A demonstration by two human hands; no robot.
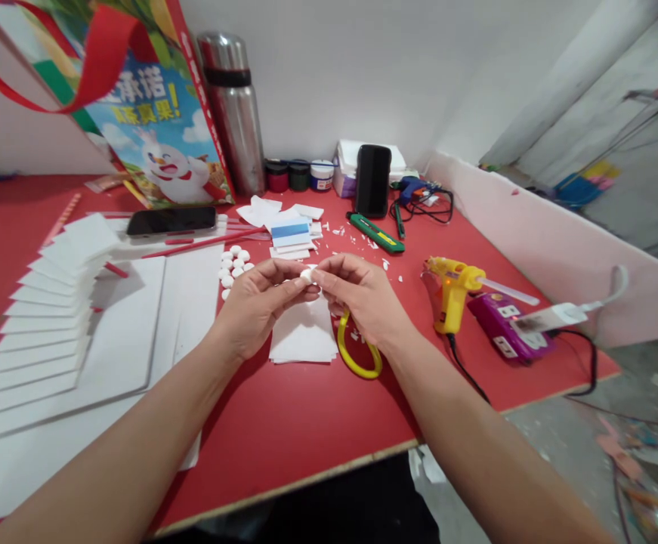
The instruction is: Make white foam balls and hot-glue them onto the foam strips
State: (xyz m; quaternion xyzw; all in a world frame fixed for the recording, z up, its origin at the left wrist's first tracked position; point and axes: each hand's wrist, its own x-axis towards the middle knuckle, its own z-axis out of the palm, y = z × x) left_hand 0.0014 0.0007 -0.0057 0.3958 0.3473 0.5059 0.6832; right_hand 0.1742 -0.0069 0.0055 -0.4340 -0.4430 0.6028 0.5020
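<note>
Between the fingertips of both hands is a small white round piece (307, 275). My left hand (257, 302) pinches it from the left, thumb and forefinger closed. My right hand (362, 295) pinches it from the right, its other fingers curled under. A yellow loop-shaped handle (369, 372), like that of scissors, sticks out below my right palm; the rest of it is hidden. Beneath the hands lies a small stack of white sheets (303, 340). Several similar white round pieces (235, 262) sit in a cluster just left of my left hand.
A fanned stair of white boards (42, 317) stands at the left. Behind are a phone (171, 221), a steel flask (235, 113) and a picture bag (159, 121). At the right are a green cutter (375, 232), a yellow glue gun (450, 291) and a purple power strip (510, 329).
</note>
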